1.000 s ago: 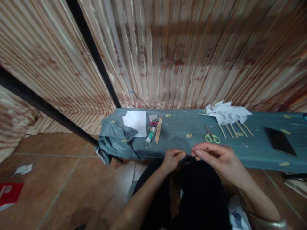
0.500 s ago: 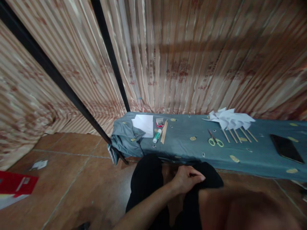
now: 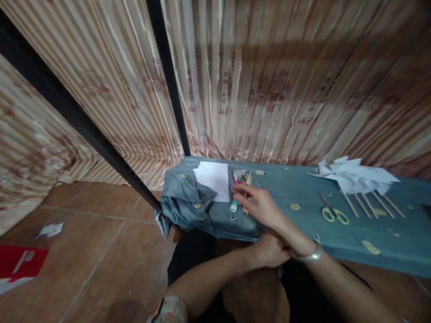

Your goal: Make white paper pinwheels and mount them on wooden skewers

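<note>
My right hand reaches over the left part of the cloth-covered bench with its fingers apart and nothing visible in them. Beneath and beside its fingers are a green-and-white glue stick, thin wooden sticks partly hidden by the hand, and a small open box of pins or similar small metal pieces. White paper sheets lie just left of these. Low over my lap, my left hand looks curled under my right wrist, its fingers mostly hidden.
Several white paper pinwheels on sticks lie on the bench at right, with green-handled scissors nearby. Dark poles stand at left before a striped curtain. A red packet is on the floor.
My right hand has moved from a blur at lower right to above the glue stick and sticks. My left hand stays over my lap. The view has turned, shifting the bench items rightward.
</note>
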`<state>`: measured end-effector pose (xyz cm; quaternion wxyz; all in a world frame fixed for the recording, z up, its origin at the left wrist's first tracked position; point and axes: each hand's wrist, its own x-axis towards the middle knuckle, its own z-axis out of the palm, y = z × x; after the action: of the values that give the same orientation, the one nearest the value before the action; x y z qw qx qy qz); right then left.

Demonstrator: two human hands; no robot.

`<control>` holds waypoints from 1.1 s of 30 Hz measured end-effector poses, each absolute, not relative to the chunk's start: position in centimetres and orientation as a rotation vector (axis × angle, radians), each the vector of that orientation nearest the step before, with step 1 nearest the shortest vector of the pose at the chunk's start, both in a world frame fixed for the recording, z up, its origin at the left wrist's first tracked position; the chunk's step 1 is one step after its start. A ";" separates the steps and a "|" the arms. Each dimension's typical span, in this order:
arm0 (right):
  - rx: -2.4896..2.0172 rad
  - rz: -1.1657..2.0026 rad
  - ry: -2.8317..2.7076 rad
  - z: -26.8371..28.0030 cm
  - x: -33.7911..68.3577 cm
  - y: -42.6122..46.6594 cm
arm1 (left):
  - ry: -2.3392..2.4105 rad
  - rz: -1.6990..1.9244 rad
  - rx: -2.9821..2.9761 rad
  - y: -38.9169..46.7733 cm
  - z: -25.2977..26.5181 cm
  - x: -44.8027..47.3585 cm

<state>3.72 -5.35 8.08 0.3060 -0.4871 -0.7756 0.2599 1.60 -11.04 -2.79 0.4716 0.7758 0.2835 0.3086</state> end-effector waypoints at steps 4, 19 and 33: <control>-1.399 0.311 -2.508 3.8 -0.2 1.2 | 0.675 0.408 2.039 -12.2 -5.2 0.3; -1.332 -0.145 -3.022 1.8 -3.7 3.5 | 0.430 0.350 2.216 -13.2 -4.7 -1.2; -1.537 -0.023 -2.892 3.5 -3.0 3.7 | 0.407 0.375 2.230 -13.3 -3.5 -1.1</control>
<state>-2.95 3.69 3.54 -0.0667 -0.4683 -0.8810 -0.0070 -1.08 -13.31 -3.53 0.4095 0.8854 0.1616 0.1490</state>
